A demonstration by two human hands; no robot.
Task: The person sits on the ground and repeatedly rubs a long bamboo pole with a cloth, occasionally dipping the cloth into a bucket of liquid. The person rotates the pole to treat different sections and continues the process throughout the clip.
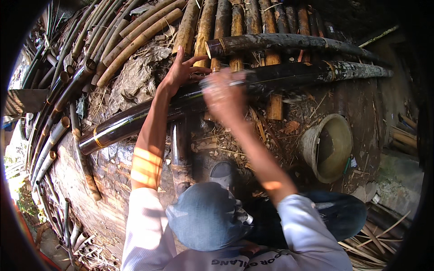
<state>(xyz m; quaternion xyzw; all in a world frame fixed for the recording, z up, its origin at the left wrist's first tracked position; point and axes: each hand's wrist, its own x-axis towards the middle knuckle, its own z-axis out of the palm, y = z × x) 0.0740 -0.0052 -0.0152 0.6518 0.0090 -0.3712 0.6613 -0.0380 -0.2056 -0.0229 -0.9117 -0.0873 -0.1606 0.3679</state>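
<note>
A long dark bamboo pole (122, 124) runs from the lower left up to the right, over a short upright dark pole (181, 153). My left hand (181, 72) lies flat on the long pole with its fingers spread, holding nothing. Just to the right, my right hand (224, 97) is blurred by motion above the same pole. Its fingers are curled around a thin grey tool (242, 77) that shows only as a pale streak along the pole. A second dark, mottled pole (294, 43) lies across just beyond both hands.
Stacks of tan and green bamboo poles (135, 31) fill the back and left side. A round clay pot (337, 149) sits at the right on littered ground. My bent knee in blue jeans (203, 217) and a dark boot (222, 171) are below the hands.
</note>
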